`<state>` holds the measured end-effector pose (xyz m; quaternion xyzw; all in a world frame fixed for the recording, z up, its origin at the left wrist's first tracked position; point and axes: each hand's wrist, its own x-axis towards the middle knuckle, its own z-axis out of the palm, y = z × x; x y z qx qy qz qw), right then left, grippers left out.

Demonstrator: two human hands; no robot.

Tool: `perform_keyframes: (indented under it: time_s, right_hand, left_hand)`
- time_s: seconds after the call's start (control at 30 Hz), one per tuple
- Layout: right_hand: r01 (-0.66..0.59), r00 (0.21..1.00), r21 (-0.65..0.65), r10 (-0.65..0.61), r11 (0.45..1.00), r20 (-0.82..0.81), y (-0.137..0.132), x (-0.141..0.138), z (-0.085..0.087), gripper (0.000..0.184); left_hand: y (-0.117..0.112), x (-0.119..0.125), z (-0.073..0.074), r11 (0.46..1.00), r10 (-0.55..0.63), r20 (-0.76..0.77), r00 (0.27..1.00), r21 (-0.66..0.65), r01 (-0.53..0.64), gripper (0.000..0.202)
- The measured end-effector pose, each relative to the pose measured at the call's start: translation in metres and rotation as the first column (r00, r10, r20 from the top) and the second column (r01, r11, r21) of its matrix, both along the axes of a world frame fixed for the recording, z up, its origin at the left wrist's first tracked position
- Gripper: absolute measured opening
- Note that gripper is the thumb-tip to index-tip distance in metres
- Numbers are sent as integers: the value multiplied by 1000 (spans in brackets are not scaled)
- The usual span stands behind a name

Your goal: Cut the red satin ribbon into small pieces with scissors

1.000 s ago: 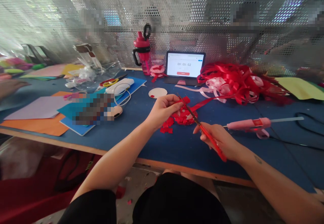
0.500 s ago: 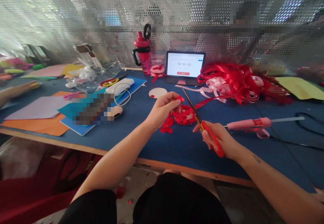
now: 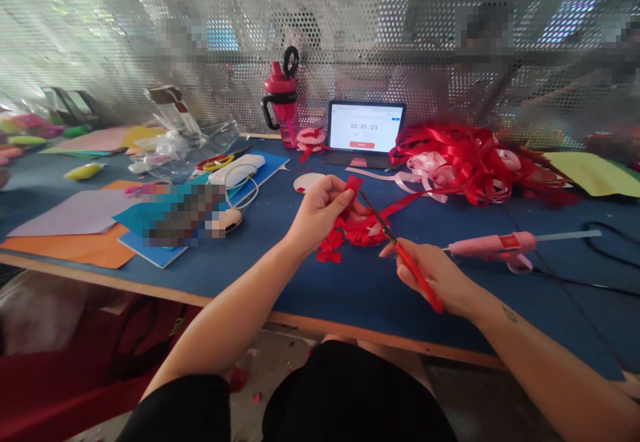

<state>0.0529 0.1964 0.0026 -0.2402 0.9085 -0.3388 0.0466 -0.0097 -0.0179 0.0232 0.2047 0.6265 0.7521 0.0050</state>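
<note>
My left hand (image 3: 320, 212) is closed in a pinch on a short piece of red ribbon (image 3: 353, 187), held up above the table. My right hand (image 3: 435, 275) grips red-handled scissors (image 3: 400, 255), whose blades point up and left toward the ribbon piece. Just below both hands lies a round rosette of red ribbon loops (image 3: 363, 229), with small cut red pieces (image 3: 329, 249) at its left. A long red ribbon strand (image 3: 410, 201) runs from the rosette toward a big tangle of red and white ribbon (image 3: 465, 162) at the right.
A pink glue gun (image 3: 495, 245) lies right of my right hand, its black cord (image 3: 590, 285) beyond. A tablet (image 3: 366, 129), a red bottle (image 3: 283, 105) and a white disc (image 3: 310, 183) stand behind. Coloured paper sheets (image 3: 75, 229) and a white cable lie at left.
My left hand has lifted the cut red ribbon piece and turned it upright. The scissors tilted back toward it. Another person's hand at the far left has drawn out of view.
</note>
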Motion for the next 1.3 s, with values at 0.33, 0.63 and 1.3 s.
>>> perform_keyframes:
  time_s: [0.33,0.63,1.3]
  right_hand:
    - [-43,999,29,43,999,-11,1,-2,1,38]
    - [-31,999,78,32,996,-8,0,-1,2,37]
    - [-33,999,11,33,999,31,-1,-1,3,48]
  left_hand:
    - [1,1,1,999,41,40,998,-27,-40,20]
    - [0,0,0,998,-20,45,999,-56,22,24]
    - [-2,0,3,994,-78,102,992,-74,85,28]
